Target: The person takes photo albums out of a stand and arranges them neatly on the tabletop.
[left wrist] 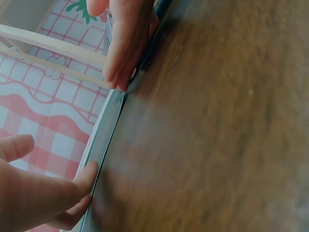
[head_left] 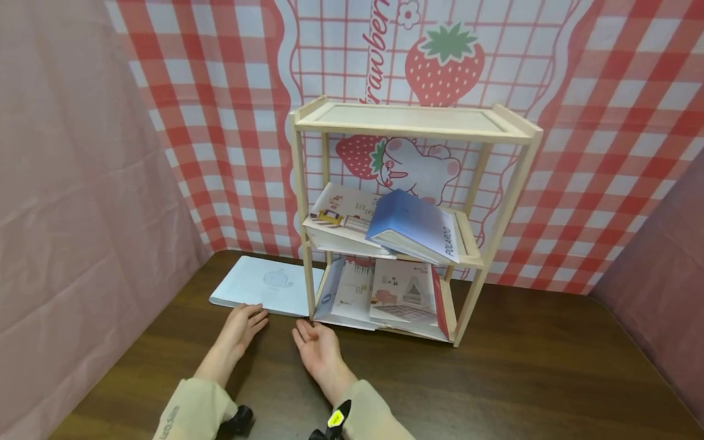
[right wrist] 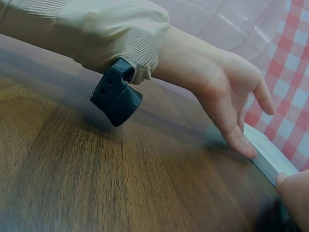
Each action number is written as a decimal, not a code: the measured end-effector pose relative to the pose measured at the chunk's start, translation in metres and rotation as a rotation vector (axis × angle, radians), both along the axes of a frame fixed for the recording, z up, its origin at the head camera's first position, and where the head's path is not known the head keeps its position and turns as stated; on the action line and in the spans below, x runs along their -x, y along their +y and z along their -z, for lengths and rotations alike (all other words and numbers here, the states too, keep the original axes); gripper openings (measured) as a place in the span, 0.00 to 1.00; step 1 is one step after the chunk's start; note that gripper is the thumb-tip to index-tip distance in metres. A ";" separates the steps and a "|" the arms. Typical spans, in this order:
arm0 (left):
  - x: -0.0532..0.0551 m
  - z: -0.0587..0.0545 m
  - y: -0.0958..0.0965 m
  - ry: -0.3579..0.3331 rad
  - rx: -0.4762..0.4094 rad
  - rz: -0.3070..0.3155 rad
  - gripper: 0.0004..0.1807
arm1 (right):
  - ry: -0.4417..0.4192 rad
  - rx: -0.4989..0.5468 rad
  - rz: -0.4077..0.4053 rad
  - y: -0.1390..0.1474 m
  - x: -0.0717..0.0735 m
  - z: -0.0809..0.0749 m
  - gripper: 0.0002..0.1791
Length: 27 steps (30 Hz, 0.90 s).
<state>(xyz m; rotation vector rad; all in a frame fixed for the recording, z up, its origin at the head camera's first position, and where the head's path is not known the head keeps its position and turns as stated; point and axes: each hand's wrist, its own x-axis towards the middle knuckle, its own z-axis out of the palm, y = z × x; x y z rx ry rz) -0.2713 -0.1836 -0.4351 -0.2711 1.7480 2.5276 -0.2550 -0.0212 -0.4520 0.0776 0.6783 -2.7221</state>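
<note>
A light blue book (head_left: 269, 284) with a small line drawing on its cover lies flat on the table, left of the wooden shelf. My left hand (head_left: 242, 327) is at its front edge, with fingertips touching the book's side in the left wrist view. By the book's front right corner, close to the shelf's front left leg, is my right hand (head_left: 319, 348), palm turned up and fingers loosely extended. In the right wrist view, a fingertip of the right hand (right wrist: 294, 198) meets the book's edge (right wrist: 270, 152). Neither hand grips anything.
The two-tier wooden shelf (head_left: 418, 122) stands right of the book. On its middle tier, an illustrated book (head_left: 343, 214) and a blue album (head_left: 412, 220) lean; several more books (head_left: 404, 290) fill the bottom tier. Checked cloth (head_left: 236, 153) hangs behind the brown table (head_left: 528, 366).
</note>
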 end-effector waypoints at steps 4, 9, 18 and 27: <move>-0.005 -0.002 0.001 -0.016 0.038 -0.029 0.24 | -0.003 -0.083 -0.041 0.006 -0.002 -0.002 0.30; -0.010 -0.001 0.004 -0.003 0.139 -0.045 0.37 | -0.018 -0.166 -0.099 0.018 -0.003 -0.006 0.28; 0.020 0.037 -0.005 0.037 0.188 -0.103 0.31 | -0.011 -0.282 -0.229 0.041 -0.011 -0.013 0.28; 0.021 0.036 0.000 0.119 0.225 -0.071 0.33 | 0.048 -0.271 -0.234 0.056 -0.018 -0.021 0.26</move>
